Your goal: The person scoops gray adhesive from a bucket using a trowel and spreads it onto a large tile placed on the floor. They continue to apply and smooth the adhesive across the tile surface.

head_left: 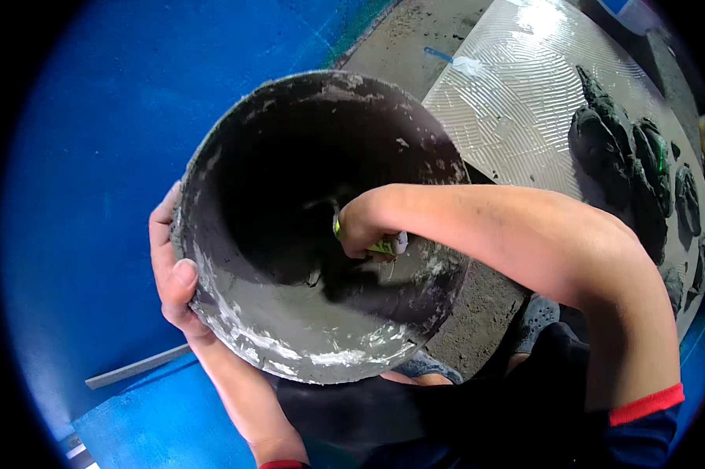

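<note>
Grey-smeared bucket [290, 336] gripped by left hand [173, 273]; right hand [360, 227] clutches trowel handle [387, 246].

This is a tiling work site, shown by the bare grey cement floor [477, 320], the large pale tile combed with ridged adhesive [516, 102], the dark lumps of wet mortar [626, 164] on it, and the mortar-caked round bucket [290, 328].

Grey-smeared black bucket [290, 328], blue floor [87, 156], white ridged tile [516, 109], dark grey mortar lumps [610, 148]
</note>
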Demonstrator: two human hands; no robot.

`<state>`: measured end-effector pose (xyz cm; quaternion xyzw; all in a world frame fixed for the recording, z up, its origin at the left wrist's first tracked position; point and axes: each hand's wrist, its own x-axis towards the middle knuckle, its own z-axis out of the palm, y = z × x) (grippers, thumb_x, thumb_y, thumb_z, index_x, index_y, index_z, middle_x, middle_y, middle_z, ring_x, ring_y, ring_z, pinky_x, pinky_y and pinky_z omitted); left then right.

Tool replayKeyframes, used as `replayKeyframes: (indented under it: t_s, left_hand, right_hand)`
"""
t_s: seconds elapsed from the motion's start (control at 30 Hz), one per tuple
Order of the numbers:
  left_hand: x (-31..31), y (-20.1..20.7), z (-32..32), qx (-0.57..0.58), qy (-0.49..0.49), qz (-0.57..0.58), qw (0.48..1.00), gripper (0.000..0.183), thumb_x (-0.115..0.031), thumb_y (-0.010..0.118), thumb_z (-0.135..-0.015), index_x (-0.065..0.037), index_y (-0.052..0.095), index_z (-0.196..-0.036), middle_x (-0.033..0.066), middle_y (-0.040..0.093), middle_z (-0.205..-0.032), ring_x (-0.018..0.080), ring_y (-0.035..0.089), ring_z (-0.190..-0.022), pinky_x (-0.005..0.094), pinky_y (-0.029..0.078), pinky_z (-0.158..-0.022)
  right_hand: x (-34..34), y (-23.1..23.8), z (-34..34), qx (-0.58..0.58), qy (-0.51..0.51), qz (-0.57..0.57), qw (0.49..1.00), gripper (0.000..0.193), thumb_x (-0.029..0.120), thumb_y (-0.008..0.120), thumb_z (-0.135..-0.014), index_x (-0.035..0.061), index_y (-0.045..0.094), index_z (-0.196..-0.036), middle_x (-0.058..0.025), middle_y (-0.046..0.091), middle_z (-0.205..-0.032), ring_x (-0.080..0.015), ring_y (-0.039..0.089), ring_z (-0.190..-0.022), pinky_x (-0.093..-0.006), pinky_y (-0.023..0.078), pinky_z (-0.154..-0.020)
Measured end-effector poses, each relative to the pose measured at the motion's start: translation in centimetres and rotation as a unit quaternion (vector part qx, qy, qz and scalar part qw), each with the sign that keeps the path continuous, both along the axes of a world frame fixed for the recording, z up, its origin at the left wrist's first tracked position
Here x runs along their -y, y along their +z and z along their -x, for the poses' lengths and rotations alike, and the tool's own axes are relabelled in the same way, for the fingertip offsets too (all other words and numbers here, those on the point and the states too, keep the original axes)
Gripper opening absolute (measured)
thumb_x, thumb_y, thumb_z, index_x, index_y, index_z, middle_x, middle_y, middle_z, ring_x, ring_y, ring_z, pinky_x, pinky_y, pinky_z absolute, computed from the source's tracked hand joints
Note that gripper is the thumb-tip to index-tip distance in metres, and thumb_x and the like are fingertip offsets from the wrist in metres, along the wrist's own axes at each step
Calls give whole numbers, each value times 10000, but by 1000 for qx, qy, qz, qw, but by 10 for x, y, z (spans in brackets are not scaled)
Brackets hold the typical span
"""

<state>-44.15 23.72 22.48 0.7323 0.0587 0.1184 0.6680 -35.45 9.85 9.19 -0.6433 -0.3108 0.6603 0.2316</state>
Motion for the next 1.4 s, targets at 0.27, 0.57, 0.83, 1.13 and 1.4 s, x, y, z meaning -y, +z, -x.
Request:
replayKeyframes:
  t_s: [0.27, 0.57, 0.83, 1.13, 1.4]
  left_hand:
    - [2, 0, -5, -7, -61, -14, 998, 887, -397, 738, -661, 73, 435, -1350, 239, 539, -1324, 322, 550, -1221, 463, 404, -1086]
    - [20, -4, -8, -49, -78, -35, 995, 917, -412, 800, -618, 93, 471, -1309, 252, 546, -1321, 329, 550, -1230, 438, 383, -1111]
    - [43, -2, -21, -45, -94, -83, 991, 967, -479, 807, -587, 101, 491, -1294, 248, 561, -1306, 311, 558, -1217, 423, 405, -1084]
    - [40, -7, -9, -16, -72, -78, 994, 990, -498, 827, -550, 101, 503, -1269, 271, 553, -1317, 344, 556, -1224, 452, 396, -1094]
    - [73, -7, -22, -45, -121, -90, 988, 932, -442, 819, -555, 65, 508, -1273, 205, 613, -1205, 277, 601, -1130, 369, 427, -1030]
  right_hand:
    - [6, 31, -69, -27, -165, 54, 984, 102, 82, 632, -856, 1, 657, -912, -150, 619, -673, -269, 624, -610, -391, 515, -551]
    - [4, 109, 50, 541, 152, -24, 827, 187, 169, 624, -803, 4, 645, -888, -140, 653, -794, -254, 618, -677, -401, 530, -570]
    - [-6, 24, 124, 773, 198, -58, 600, 329, 168, 621, -810, 49, 714, -1103, -113, 674, -927, -285, 626, -759, -458, 537, -558]
    - [21, 12, 8, 113, -8, -53, 992, 237, 95, 540, -837, 28, 739, -947, -132, 710, -852, -251, 681, -724, -402, 537, -666]
    - [-11, 38, 127, 550, -34, 52, 833, 376, 191, 595, -821, 15, 599, -1153, -121, 660, -897, -290, 670, -780, -431, 559, -505]
